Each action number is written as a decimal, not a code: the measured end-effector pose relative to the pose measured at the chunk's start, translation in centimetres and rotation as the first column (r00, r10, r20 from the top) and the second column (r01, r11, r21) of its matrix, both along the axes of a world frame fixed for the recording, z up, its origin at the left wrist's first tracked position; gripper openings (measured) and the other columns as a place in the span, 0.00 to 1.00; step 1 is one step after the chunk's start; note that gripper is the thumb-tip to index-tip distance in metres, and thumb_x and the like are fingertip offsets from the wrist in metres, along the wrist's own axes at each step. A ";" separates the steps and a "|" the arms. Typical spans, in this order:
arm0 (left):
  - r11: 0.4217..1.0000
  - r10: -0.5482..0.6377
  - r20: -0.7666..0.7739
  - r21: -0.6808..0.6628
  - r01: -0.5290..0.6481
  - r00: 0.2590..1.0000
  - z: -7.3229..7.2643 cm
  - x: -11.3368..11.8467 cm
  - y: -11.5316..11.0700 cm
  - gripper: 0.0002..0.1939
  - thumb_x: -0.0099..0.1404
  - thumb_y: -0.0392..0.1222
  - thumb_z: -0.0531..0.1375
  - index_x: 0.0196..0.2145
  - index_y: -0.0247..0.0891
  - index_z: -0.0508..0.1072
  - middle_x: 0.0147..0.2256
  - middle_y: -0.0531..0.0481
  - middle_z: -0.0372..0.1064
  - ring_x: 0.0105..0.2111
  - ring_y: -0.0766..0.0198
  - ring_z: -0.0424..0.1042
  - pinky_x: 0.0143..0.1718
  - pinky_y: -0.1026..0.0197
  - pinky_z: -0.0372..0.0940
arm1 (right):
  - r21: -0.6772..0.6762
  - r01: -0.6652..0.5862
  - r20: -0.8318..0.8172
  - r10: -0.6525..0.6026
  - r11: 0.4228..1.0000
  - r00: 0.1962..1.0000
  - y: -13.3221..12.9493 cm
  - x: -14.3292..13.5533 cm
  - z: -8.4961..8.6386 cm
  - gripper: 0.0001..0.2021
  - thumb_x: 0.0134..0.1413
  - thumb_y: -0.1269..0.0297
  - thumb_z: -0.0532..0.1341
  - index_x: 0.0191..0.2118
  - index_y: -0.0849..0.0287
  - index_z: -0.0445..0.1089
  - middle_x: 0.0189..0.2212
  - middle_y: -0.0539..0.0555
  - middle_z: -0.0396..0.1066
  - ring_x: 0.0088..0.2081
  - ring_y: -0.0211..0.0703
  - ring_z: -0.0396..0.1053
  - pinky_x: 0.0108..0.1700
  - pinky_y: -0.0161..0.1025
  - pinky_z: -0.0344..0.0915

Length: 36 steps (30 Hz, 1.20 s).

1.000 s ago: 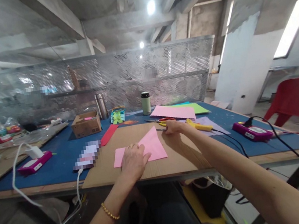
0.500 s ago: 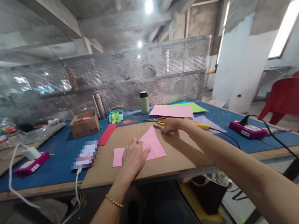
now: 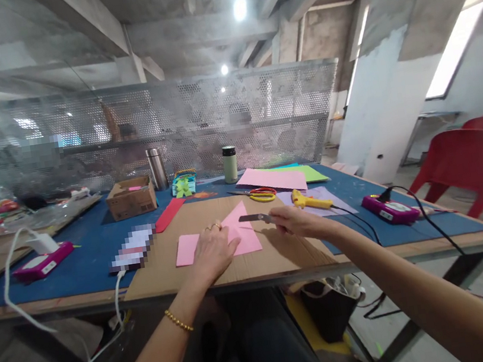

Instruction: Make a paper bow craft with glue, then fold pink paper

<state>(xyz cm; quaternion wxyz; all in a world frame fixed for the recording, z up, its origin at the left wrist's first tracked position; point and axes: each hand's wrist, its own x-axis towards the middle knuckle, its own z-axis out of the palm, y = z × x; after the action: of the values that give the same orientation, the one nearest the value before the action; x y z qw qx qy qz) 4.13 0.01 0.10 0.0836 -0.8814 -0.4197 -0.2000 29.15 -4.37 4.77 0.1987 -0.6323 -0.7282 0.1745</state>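
Observation:
My left hand [image 3: 216,245] lies flat on a folded piece of pink paper [image 3: 250,240], thumb held out to the side. One flap of that paper slants up to a point beyond my fingers. In my right hand [image 3: 295,220] is a knife [image 3: 253,219], its dark blade pointing left and over the right part of the paper. Whether the blade touches the paper I cannot tell. Under the paper is a brown cardboard sheet [image 3: 156,277].
Beyond my right hand lie yellow-and-red scissors [image 3: 262,195] and a yellow glue gun [image 3: 311,201] with a cord. Coloured paper sheets [image 3: 272,179] and a green flask [image 3: 230,164] are farther back. Left are a red strip [image 3: 169,214], a phone [image 3: 134,248] and a cardboard box [image 3: 131,199].
My right hand has come back toward me with the knife, away from the scissors, which now show fully. The blade is now over the paper. My left hand stays on the paper.

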 end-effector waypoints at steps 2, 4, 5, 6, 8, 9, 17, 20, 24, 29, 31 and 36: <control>1.000 0.011 0.010 0.002 -0.011 1.000 -0.1 0.0 -0.1 0.18 0.72 0.51 0.53 0.44 0.35 0.74 0.47 0.38 0.68 0.47 0.51 0.69 0.48 0.52 0.62 | -0.001 0.014 0.030 -0.014 1.000 0.999 0.2 -0.4 -0.2 0.10 0.65 0.67 0.51 0.34 0.60 0.67 0.21 0.49 0.70 0.23 0.34 0.65 0.27 0.30 0.58; 0.999 0.032 0.039 0.019 -0.033 0.999 -0.2 -0.1 -0.2 0.17 0.72 0.51 0.54 0.46 0.36 0.73 0.48 0.39 0.67 0.46 0.51 0.69 0.48 0.52 0.62 | 0.000 0.069 0.055 -0.069 0.998 0.996 0.6 -0.6 -0.2 0.09 0.64 0.69 0.52 0.35 0.60 0.68 0.22 0.49 0.71 0.23 0.35 0.65 0.26 0.30 0.57; 0.998 0.049 0.062 0.031 -0.051 0.997 -0.3 -0.2 -0.4 0.17 0.72 0.51 0.54 0.48 0.36 0.73 0.48 0.39 0.66 0.46 0.51 0.69 0.48 0.52 0.62 | 0.004 0.095 0.067 -0.095 0.995 0.993 0.8 -0.6 -0.2 0.09 0.63 0.69 0.52 0.35 0.60 0.69 0.22 0.50 0.71 0.23 0.35 0.64 0.26 0.31 0.57; 0.997 0.066 0.087 0.043 -0.070 0.994 -0.4 -0.2 -0.5 0.17 0.72 0.50 0.54 0.49 0.36 0.72 0.48 0.39 0.66 0.45 0.52 0.69 0.48 0.52 0.62 | 0.014 0.116 0.075 -0.116 0.993 0.990 1.0 -0.6 -0.3 0.09 0.63 0.70 0.53 0.35 0.61 0.70 0.22 0.51 0.72 0.23 0.36 0.64 0.26 0.31 0.56; 0.993 0.093 0.128 0.056 -0.100 0.987 -0.5 -0.4 -0.7 0.17 0.73 0.50 0.53 0.50 0.36 0.71 0.47 0.40 0.65 0.43 0.53 0.70 0.46 0.53 0.63 | 0.047 0.145 0.089 -0.149 0.988 0.985 1.2 -0.3 -0.4 0.08 0.61 0.70 0.55 0.37 0.61 0.72 0.24 0.52 0.72 0.25 0.37 0.66 0.28 0.32 0.57; 0.992 0.102 0.138 0.055 -0.110 0.985 -0.6 -0.4 -0.8 0.17 0.73 0.49 0.53 0.50 0.35 0.71 0.46 0.40 0.65 0.42 0.53 0.70 0.46 0.54 0.63 | 0.062 0.152 0.097 -0.158 0.986 0.983 1.3 -0.1 -0.6 0.08 0.60 0.70 0.56 0.38 0.61 0.74 0.25 0.52 0.73 0.27 0.38 0.67 0.30 0.33 0.57; 0.991 0.133 0.103 0.008 -0.134 0.986 -0.5 -0.4 -0.9 0.17 0.73 0.50 0.53 0.48 0.33 0.71 0.46 0.38 0.66 0.44 0.51 0.70 0.46 0.54 0.63 | 0.025 0.118 0.065 -0.119 0.993 0.991 0.8 2.1 -0.9 0.15 0.58 0.67 0.57 0.45 0.62 0.78 0.23 0.51 0.72 0.24 0.38 0.65 0.28 0.34 0.58; 0.990 0.142 0.091 -0.001 -0.142 0.986 -0.4 -0.4 -0.9 0.17 0.73 0.50 0.52 0.47 0.33 0.71 0.45 0.38 0.67 0.44 0.51 0.70 0.46 0.53 0.63 | -0.081 0.051 -0.065 -0.056 0.995 0.996 0.4 2.7 -1.0 0.18 0.56 0.61 0.59 0.46 0.63 0.79 0.20 0.50 0.69 0.20 0.35 0.60 0.23 0.33 0.54; 0.989 0.148 0.074 0.001 -0.148 0.986 -0.4 -0.4 -0.9 0.18 0.73 0.50 0.52 0.47 0.33 0.71 0.44 0.38 0.68 0.44 0.50 0.70 0.45 0.53 0.63 | -0.130 -0.043 -0.242 0.010 0.991 0.970 -0.2 3.0 -1.1 0.23 0.51 0.51 0.64 0.46 0.64 0.80 0.18 0.49 0.66 0.19 0.33 0.56 0.22 0.32 0.52; 0.993 0.114 0.075 0.014 -0.115 0.991 -0.4 -0.4 -0.9 0.20 0.72 0.54 0.53 0.46 0.35 0.72 0.43 0.40 0.67 0.43 0.51 0.69 0.45 0.54 0.62 | -0.166 -0.157 -0.275 0.107 0.973 0.955 -1.0 2.2 -0.4 0.25 0.49 0.47 0.66 0.44 0.63 0.81 0.20 0.50 0.68 0.21 0.32 0.57 0.23 0.32 0.52; 0.994 0.106 0.077 0.017 -0.108 0.991 -0.4 -0.5 -0.9 0.20 0.72 0.54 0.53 0.47 0.36 0.73 0.42 0.40 0.67 0.43 0.51 0.69 0.45 0.54 0.62 | -0.199 -0.209 -0.265 0.153 0.957 0.952 -1.4 1.8 -0.1 0.24 0.50 0.47 0.65 0.43 0.62 0.81 0.21 0.50 0.68 0.22 0.33 0.58 0.24 0.32 0.52; 1.000 -0.006 0.060 0.015 0.005 0.998 -0.3 -0.6 -0.7 0.18 0.73 0.54 0.52 0.51 0.49 0.77 0.42 0.44 0.66 0.40 0.55 0.69 0.44 0.56 0.62 | -0.142 -0.226 -0.224 0.191 0.964 0.956 -2.0 1.2 -0.7 0.24 0.54 0.48 0.63 0.49 0.61 0.80 0.22 0.50 0.69 0.24 0.34 0.58 0.26 0.33 0.54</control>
<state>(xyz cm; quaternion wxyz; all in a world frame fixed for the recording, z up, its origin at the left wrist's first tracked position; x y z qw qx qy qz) 3.52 -0.66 -0.24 0.0770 -0.8754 -0.4180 -0.2300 30.39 -6.34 4.09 0.2006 -0.5443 -0.7491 0.3199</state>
